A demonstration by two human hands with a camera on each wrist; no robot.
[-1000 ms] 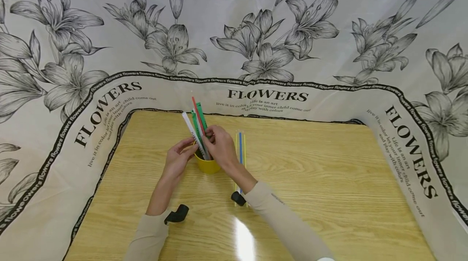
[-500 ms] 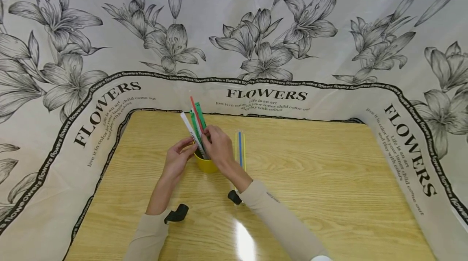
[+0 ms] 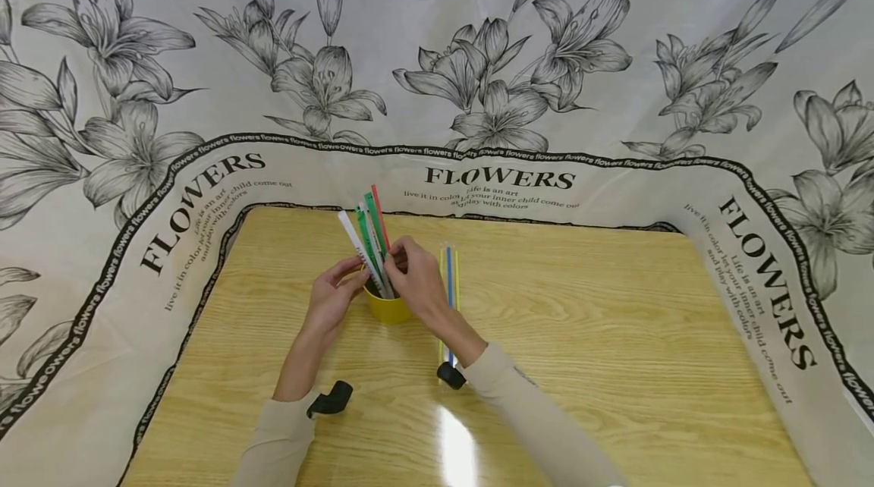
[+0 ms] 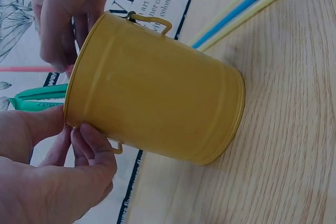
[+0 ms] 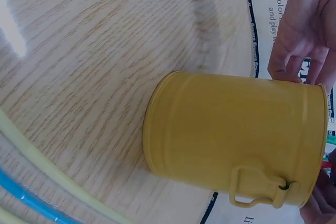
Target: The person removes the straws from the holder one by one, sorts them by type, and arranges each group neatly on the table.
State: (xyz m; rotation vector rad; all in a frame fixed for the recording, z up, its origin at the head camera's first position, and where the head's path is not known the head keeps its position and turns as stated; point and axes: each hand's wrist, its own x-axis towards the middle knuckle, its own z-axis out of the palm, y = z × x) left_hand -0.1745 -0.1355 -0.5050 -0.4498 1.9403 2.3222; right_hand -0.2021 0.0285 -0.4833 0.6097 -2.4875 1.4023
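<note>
A small yellow metal bucket [image 3: 389,310] with side handles stands on the table, its rim between both hands. My left hand [image 3: 333,297] grips its left rim, fingers against the outer wall [image 4: 152,98]. Over the opening, my right hand [image 3: 418,274] pinches a thin red straw [image 3: 379,215] by its lower part. This straw leans at the right side of the bunch. Flat green-wrapped sticks [image 3: 371,223] and a white printed stick [image 3: 353,233] rise from the bucket, tilted left. Their lower ends are hidden inside it.
Just right of the bucket, a blue straw [image 3: 449,274] lies between two yellow straws [image 3: 457,274] on the wooden table [image 3: 601,320], partly under my right forearm. A white flower-printed cloth [image 3: 505,108] rises around the table's back and sides.
The red straw has swung from across the green sticks to their right side, and its top sits slightly lower. My right hand has shifted slightly right; my left hand has stayed at the rim.
</note>
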